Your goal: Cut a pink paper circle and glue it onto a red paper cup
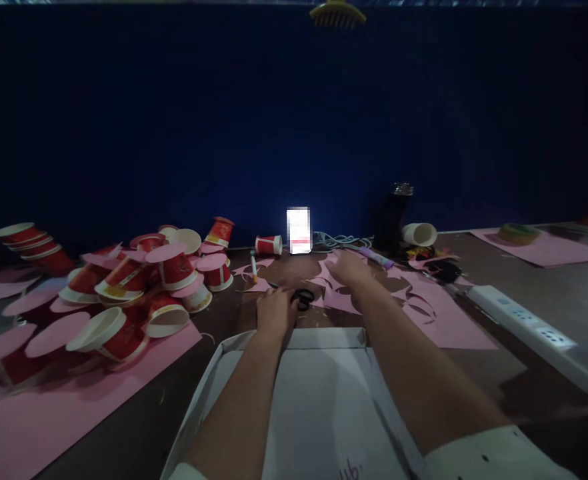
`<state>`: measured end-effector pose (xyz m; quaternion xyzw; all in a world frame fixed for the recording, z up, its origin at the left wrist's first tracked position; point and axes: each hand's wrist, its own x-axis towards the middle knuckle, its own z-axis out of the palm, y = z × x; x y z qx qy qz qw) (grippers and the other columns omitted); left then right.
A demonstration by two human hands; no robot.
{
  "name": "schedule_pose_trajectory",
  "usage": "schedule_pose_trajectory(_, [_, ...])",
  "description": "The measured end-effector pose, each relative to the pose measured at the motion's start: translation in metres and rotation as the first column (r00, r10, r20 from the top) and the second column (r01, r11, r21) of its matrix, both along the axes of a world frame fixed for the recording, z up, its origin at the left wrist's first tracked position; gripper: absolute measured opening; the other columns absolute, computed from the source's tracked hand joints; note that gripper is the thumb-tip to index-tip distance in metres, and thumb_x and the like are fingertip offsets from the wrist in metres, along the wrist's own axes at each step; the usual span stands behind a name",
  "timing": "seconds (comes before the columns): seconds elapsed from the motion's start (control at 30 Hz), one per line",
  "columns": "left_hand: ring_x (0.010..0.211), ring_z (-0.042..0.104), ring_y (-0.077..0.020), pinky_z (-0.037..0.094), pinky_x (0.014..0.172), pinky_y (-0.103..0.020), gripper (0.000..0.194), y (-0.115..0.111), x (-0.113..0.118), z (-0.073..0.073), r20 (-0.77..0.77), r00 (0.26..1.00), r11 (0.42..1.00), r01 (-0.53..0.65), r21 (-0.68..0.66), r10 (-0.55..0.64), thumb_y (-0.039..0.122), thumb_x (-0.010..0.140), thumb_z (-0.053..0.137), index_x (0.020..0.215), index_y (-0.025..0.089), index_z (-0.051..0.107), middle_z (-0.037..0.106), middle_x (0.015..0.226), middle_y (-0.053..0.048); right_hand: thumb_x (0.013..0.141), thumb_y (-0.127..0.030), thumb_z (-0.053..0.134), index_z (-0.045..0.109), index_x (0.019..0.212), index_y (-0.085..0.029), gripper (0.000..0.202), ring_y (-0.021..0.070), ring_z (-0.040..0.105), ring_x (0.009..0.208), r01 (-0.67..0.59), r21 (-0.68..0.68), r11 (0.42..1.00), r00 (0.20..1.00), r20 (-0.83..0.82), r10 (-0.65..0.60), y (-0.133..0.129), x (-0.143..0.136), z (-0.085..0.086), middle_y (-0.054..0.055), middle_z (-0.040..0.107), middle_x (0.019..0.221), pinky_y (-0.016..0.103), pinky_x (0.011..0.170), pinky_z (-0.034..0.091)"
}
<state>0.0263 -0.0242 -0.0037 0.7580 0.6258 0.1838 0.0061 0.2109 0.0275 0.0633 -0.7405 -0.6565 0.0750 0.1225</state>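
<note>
My left hand (275,312) is beyond the far edge of a white cardboard box lid (329,413), its fingers curled round a pair of scissors. The black handles of the scissors (303,299) stick out to the right of the thumb; most of the blades is hidden. Farther forward and to the right, my right hand (348,268) is closed among pink paper scraps (341,298), with paper at its fingertips. Its fingers are partly hidden and slightly blurred. Both forearms pass over the lid.
Red paper cups (171,267) with pink discs are heaped at left, near a large pink sheet (99,407). At the back stand a bright, blurred-out screen (299,230) and a dark bottle (393,217). A glue stick (377,257), cables (344,241) and a power strip (529,327) lie toward the right.
</note>
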Motion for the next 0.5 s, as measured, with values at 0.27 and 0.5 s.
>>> schedule_pose_trajectory(0.27, [0.104,0.053,-0.0233,0.037,0.089,-0.04,0.028,-0.003,0.001,0.002,-0.01,0.998,0.997,-0.067,-0.038,0.066,0.034,0.084,0.048,0.105,0.027,0.065,0.063,0.115,-0.003,0.087,-0.042,0.043,0.069,0.095,-0.018,0.036,0.0297,0.06,0.099,-0.08,0.005,0.997,0.979,0.189,0.078,-0.014,0.006,-0.044,0.014,0.068,0.1,0.045,0.087,0.035])
schedule_pose_trajectory(0.5, [0.102,0.053,-0.0233,0.038,0.089,-0.039,0.027,-0.002,0.0,0.001,-0.001,0.997,0.997,-0.073,-0.039,0.073,0.034,0.084,0.047,0.1,0.026,0.066,0.064,0.113,-0.003,0.088,-0.032,0.041,0.07,0.093,-0.025,0.03,0.0218,0.062,0.092,-0.121,0.142,0.982,0.978,0.187,0.094,-0.024,0.016,-0.041,0.006,0.07,0.099,0.04,0.089,0.029])
